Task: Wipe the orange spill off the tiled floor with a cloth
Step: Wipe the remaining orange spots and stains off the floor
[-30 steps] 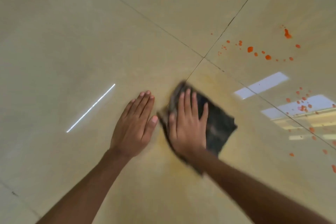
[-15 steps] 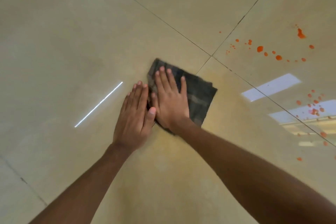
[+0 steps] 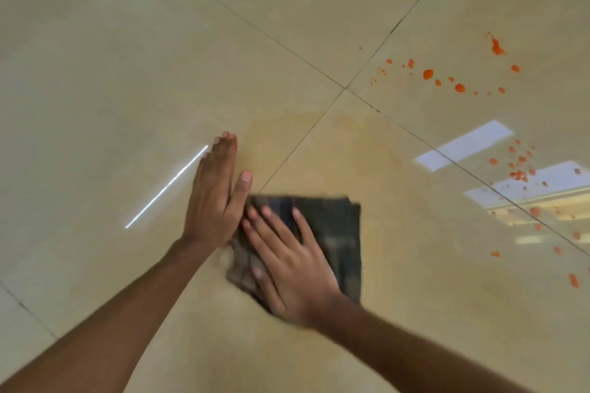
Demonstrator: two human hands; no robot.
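A dark folded cloth (image 3: 338,233) lies flat on the beige tiled floor (image 3: 127,57). My right hand (image 3: 287,262) presses down on its left part with fingers spread. My left hand (image 3: 215,195) rests flat on the bare tile just left of the cloth, thumb touching its corner, holding nothing. Orange drops (image 3: 447,80) are scattered on the far right tile, and more orange drops (image 3: 520,169) lie at the right edge. A faint yellowish smear (image 3: 319,143) marks the tiles above the cloth.
Dark grout lines cross at a tile joint (image 3: 344,88) above the cloth. Bright window reflections (image 3: 463,147) lie on the right tiles, and a thin light streak (image 3: 166,188) lies left of my left hand.
My right hand has dragged the cloth back toward me and to the right, away from the tile joint. My left hand has stayed flat on the floor.
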